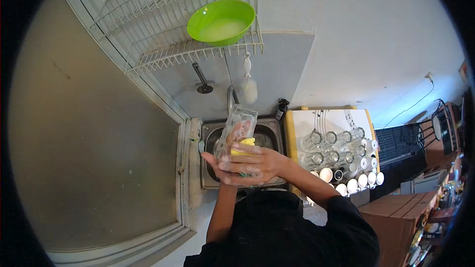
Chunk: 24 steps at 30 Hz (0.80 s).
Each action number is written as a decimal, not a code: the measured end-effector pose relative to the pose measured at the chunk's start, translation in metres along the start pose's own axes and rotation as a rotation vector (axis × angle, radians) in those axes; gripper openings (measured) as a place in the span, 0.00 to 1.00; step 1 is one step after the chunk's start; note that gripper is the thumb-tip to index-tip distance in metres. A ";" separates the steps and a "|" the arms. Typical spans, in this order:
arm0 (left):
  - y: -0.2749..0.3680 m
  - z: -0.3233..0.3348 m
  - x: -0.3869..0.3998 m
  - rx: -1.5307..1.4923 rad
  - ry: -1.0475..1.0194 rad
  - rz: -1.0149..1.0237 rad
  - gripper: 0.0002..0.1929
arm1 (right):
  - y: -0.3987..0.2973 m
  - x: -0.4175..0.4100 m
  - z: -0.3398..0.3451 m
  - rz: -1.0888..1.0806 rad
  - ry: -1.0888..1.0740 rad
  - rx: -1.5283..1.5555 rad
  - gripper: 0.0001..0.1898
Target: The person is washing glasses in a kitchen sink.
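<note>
Over the metal sink (276, 137), a large clear glass container (243, 111) lies tilted across my left hand (217, 168). The fingers of that hand show through the glass, and its thumb sticks out to the left. My right hand (248, 165) presses a yellow sponge (243, 146) with green bits against the near part of the glass. White suds coat the fingers of my right hand and streak the glass. My right hand covers much of the sponge and the container's near end. Behind the container rises a curved metal faucet (231, 98).
Upside-down glass mugs (316, 139) and several white cups (351, 185) crowd a yellow-edged table (291, 141) at right. A wire rack (159, 61) holds a green bowl (222, 26) of cloudy liquid. A white brush (249, 91) hangs below. A dark spray bottle (282, 109) stands behind the sink.
</note>
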<state>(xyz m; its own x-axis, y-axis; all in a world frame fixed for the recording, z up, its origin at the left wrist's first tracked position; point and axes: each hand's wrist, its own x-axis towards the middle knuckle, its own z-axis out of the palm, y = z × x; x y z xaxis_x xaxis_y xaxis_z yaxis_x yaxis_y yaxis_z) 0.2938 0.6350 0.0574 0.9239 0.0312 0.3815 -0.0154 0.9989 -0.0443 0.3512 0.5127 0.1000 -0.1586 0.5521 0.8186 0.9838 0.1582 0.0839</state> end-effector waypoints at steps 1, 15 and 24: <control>0.004 0.000 0.005 0.349 -0.025 -0.012 0.58 | 0.004 0.001 -0.006 0.000 -0.069 0.051 0.14; 0.021 -0.012 -0.010 -0.539 -0.259 -0.166 0.53 | 0.017 0.026 -0.011 -0.017 -0.214 0.060 0.24; 0.022 0.000 -0.009 0.268 0.127 0.026 0.57 | 0.025 0.042 -0.014 0.001 -0.264 -0.042 0.20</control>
<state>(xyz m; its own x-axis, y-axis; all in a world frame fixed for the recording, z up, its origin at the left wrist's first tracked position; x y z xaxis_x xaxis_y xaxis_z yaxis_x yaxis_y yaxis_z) 0.2855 0.6562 0.0526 0.9621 0.0694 0.2636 -0.1247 0.9719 0.1994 0.3702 0.5280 0.1447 -0.1680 0.7479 0.6422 0.9858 0.1260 0.1112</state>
